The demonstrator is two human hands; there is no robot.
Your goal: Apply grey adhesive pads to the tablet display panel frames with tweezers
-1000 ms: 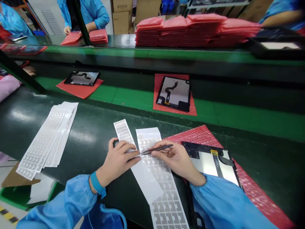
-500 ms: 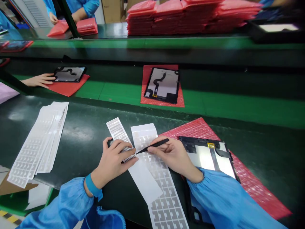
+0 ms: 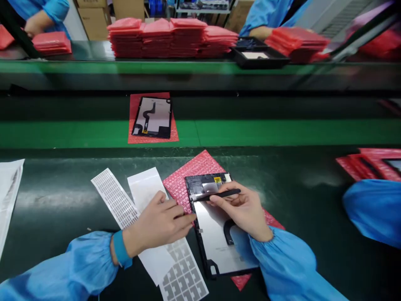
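In the head view, my right hand [image 3: 242,209] grips black tweezers [image 3: 224,194]. Their tip rests near the upper left edge of a display panel [image 3: 216,238], by a small pale piece too small to name. My left hand [image 3: 164,221] reaches over the label sheets, fingers stretched out, their tips at the panel's left edge. Beneath it are a narrow sheet of small labels [image 3: 115,196] and a wider sheet of grey cut-out stickers [image 3: 184,271]. The panel, silver-backed with a black frame, lies on a red bubble-wrap bag [image 3: 184,175]; my right hand covers part of it.
Beyond the bench, another panel [image 3: 156,115] lies on a red bag on the green strip. Stacked red bags [image 3: 172,39] and a black tray [image 3: 261,56] line the raised shelf, with co-workers behind. More red bags [image 3: 369,165] and a blue sleeve [image 3: 376,213] are at right.
The view has turned right. My right hand has carried the tweezers from the narrow label sheet to the panel. My left hand has left that sheet for the panel's left edge.
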